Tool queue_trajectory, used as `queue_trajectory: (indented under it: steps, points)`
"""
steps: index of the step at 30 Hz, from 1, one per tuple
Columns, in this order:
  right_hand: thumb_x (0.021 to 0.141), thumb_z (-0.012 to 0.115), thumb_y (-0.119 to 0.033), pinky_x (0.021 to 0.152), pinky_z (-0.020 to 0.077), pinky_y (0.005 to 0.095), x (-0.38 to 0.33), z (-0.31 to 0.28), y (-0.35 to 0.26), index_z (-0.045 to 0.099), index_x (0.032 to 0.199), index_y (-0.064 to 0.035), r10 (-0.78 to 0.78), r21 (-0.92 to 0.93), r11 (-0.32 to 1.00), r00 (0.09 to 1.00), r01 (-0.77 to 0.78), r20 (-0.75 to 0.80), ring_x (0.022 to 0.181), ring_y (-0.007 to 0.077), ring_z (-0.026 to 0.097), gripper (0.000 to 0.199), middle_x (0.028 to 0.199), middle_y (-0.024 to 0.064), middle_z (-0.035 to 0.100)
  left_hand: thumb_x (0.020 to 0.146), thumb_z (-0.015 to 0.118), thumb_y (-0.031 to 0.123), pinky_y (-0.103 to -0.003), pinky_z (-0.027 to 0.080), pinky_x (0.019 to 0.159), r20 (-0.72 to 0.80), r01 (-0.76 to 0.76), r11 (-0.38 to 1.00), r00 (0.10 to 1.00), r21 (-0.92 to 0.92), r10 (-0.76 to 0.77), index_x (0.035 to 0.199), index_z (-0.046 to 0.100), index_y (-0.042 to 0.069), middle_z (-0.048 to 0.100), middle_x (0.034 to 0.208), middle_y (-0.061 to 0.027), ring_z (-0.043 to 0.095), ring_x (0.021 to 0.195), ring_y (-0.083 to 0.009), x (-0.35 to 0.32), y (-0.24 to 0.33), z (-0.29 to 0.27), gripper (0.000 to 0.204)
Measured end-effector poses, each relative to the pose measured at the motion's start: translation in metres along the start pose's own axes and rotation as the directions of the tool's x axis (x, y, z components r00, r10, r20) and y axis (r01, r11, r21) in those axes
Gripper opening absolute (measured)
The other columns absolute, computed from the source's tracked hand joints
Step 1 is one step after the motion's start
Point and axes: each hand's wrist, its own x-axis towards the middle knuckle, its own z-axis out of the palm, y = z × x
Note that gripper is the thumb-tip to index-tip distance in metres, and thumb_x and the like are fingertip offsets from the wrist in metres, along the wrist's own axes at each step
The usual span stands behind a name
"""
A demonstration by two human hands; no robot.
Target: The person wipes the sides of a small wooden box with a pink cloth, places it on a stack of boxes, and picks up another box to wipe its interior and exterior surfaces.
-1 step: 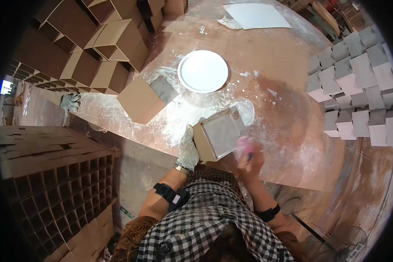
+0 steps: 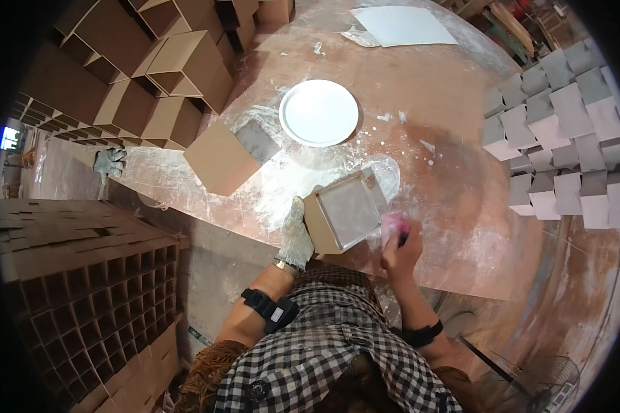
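Observation:
A brown cardboard box (image 2: 351, 212) is tilted near the table edge in front of me, its greyish inner panel facing up. My left hand (image 2: 297, 236), in a pale knitted work glove, is closed against the left side of this box. Just off the box's right side is my right hand (image 2: 403, 256), bare and closed around a small pink tool (image 2: 395, 226) with a dark part. Blur hides the tool's exact kind. A round white tray (image 2: 319, 113) with powder about it lies beyond the box.
Another cardboard box (image 2: 220, 158) rests to the left. Stacked brown boxes (image 2: 186, 62) rise behind it, and a grid of cardboard cells (image 2: 96, 303) stands at lower left. Grey-white boxes (image 2: 565, 131) are stacked at right. A white sheet (image 2: 406, 26) and a grey glove (image 2: 109, 162) lie farther out.
My right hand has shifted slightly to the right with the pink tool, away from the box's side. The left hand and the box stay in place.

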Motion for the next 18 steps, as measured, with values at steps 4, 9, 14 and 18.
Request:
queue_trajectory:
  steps: [4, 9, 14, 18]
  points:
    - [0.071, 0.056, 0.006, 0.068, 0.0468, 0.0341, -0.018, 0.001, 0.004, 0.054, 0.096, 0.002, 0.155, 0.002, 0.988, 0.978, -0.156, -0.141, 0.078, 0.0332, 0.057, 0.026, 0.09, 0.0178, 0.056, 0.083, 0.054, 0.053, -0.04, 0.046, 0.091, -0.041, 0.033, 0.998, 0.999, 0.056, -0.031, 0.123, 0.048, 0.004, 0.054, 0.116, -0.0132, 0.052, 0.107, -0.0257, -0.005, 0.004, 0.004, 0.063]
    - [0.072, 0.054, 0.003, 0.071, 0.0463, 0.0362, -0.01, 0.0, -0.002, 0.053, 0.098, 0.0015, 0.303, 0.098, 0.953, 0.916, -0.287, -0.261, 0.08, 0.0341, 0.057, 0.026, 0.087, 0.0182, 0.057, 0.083, 0.055, 0.052, -0.042, 0.049, 0.087, -0.049, 0.028, 0.996, 0.999, 0.089, -0.024, 0.123, 0.047, 0.005, 0.054, 0.116, -0.013, 0.054, 0.105, -0.0266, -0.008, 0.007, 0.006, 0.062]
    - [0.069, 0.051, 0.0, 0.071, 0.047, 0.0397, -0.021, 0.008, -0.037, 0.054, 0.099, 0.0014, 0.174, 0.069, 0.982, 0.985, -0.174, 0.013, 0.082, 0.0344, 0.057, 0.031, 0.085, 0.0182, 0.057, 0.087, 0.051, 0.049, -0.039, 0.049, 0.087, 0.002, 0.067, 0.998, 0.998, 0.02, -0.067, 0.123, 0.048, 0.004, 0.053, 0.118, -0.0126, 0.055, 0.105, -0.025, -0.004, 0.008, 0.006, 0.057]
    - [0.065, 0.052, 0.001, 0.069, 0.0485, 0.0422, -0.017, 0.005, -0.073, 0.055, 0.099, -0.0009, -0.228, 0.005, 0.974, 0.971, 0.228, 0.076, 0.077, 0.0375, 0.057, 0.034, 0.09, 0.0196, 0.059, 0.091, 0.046, 0.045, -0.037, 0.047, 0.089, 0.064, 0.083, 0.997, 0.995, 0.0, -0.083, 0.127, 0.046, 0.005, 0.052, 0.121, -0.0118, 0.053, 0.107, -0.0226, -0.009, 0.014, 0.018, 0.054]
